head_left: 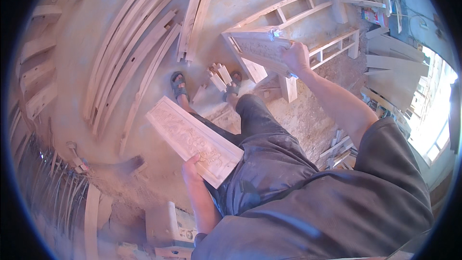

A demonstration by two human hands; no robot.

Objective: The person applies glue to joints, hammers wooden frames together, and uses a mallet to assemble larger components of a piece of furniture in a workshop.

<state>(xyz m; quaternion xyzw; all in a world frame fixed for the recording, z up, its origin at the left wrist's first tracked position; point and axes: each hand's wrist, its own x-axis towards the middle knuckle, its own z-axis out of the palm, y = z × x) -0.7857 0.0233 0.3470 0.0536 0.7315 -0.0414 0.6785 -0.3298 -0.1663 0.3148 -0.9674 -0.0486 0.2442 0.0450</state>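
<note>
A pale wooden panel carved with a floral relief [190, 137] slants in front of my left thigh. My left hand [192, 169] grips its near long edge, thumb lying on the carved face. On the right, my outstretched right hand [296, 58] is closed on the end of a second carved wooden panel [262, 52]. That panel is tilted, its face seen at a steep angle, beside a ladder-like wooden frame [279, 14]. Whether the panel touches the frame I cannot tell.
Long wooden rails [122, 53] lie in a row on the floor at left. Short notched wood pieces [220, 76] rest by my feet. A hammer-like tool [77, 156] lies at lower left, and thin boards [394, 62] lean at right. Wood scraps [337, 151] pile near my right side.
</note>
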